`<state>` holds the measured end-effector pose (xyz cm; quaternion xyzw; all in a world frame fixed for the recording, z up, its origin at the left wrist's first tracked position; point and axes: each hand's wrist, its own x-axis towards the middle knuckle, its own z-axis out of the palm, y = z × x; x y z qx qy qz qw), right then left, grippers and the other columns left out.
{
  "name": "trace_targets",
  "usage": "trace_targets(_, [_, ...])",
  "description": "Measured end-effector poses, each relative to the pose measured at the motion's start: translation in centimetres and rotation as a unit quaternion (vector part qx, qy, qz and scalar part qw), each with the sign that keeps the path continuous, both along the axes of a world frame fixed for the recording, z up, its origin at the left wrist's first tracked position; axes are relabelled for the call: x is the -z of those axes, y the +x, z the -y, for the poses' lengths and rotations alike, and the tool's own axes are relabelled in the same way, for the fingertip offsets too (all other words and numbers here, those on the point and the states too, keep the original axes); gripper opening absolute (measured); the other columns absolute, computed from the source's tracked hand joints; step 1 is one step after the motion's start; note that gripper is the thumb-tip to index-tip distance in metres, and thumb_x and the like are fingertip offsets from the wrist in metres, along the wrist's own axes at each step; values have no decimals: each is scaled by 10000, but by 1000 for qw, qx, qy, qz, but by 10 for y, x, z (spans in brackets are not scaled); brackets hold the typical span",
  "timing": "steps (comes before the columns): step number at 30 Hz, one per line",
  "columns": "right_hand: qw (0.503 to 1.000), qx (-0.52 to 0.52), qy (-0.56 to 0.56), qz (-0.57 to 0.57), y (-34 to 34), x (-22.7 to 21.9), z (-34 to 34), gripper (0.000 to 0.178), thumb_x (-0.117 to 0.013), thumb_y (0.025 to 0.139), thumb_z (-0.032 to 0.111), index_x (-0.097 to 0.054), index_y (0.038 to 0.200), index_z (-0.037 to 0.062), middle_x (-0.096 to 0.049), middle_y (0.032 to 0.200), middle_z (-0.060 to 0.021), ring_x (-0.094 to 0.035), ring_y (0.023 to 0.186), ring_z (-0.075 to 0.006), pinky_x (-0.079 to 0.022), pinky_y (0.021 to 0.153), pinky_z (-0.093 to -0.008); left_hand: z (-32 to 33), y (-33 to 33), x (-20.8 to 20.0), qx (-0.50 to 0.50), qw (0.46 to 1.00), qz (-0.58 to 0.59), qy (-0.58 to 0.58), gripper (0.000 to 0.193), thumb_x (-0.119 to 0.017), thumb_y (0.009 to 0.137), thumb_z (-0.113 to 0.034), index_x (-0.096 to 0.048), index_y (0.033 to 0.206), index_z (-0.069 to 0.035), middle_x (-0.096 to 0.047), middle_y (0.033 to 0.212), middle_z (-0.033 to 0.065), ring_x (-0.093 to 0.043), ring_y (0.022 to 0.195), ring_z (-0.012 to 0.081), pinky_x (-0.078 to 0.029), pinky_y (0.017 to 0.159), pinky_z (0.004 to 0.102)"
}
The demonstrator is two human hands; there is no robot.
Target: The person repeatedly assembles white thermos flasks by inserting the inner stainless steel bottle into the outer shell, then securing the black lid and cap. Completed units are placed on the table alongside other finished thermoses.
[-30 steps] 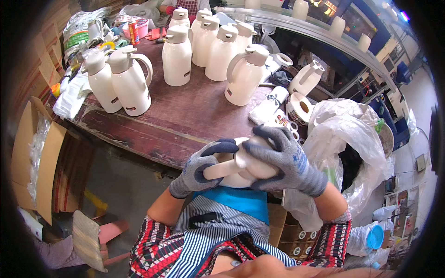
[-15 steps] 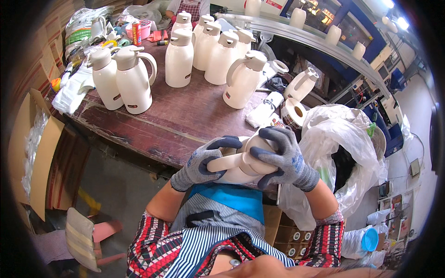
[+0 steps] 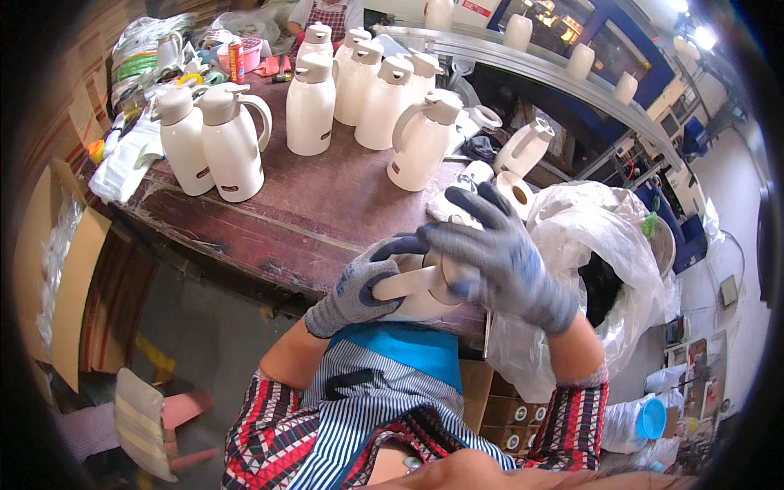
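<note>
Cream jug (image 3: 421,306): my left hand (image 3: 354,287) grips its handle (image 3: 406,283), likely for steadiness; my right hand (image 3: 508,255) spreads wide beside it.

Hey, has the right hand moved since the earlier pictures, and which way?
Yes. The right hand has moved up the picture, toward the roll; its fingers now reach up beside it, where earlier they ended lower.

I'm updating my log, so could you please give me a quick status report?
Left hand gripping jug at its handle side. Right hand spread, blurred, contact unclear. Jug's top partly hidden behind right hand. Other jugs stand farther back.
</note>
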<state>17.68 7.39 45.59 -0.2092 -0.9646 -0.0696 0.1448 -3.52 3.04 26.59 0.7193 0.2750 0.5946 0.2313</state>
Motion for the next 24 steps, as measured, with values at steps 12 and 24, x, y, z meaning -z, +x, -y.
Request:
trace_targets(12, [954,-276,95,62,5,25,12,601,-744,780,427,-666,1347,244,-519,1416,-65,-554,1273,-316,-457,1137,-560,0,-14,13,62,997,36,-36,325,-769,841,-88,-698,1156,-46,-571,1450,213,-552,1351,401,-451,1132,477])
trace_targets(24, [945,-304,54,108,-22,36,-29,752,-631,911,611,-569,1426,67,-640,1315,-192,-598,1245,-348,-463,1066,-541,7,-23,28,-14,998,63,-25,489,-784,818,-98,-664,1289,-37,-612,1394,221,-612,1271,394,-479,1087,474])
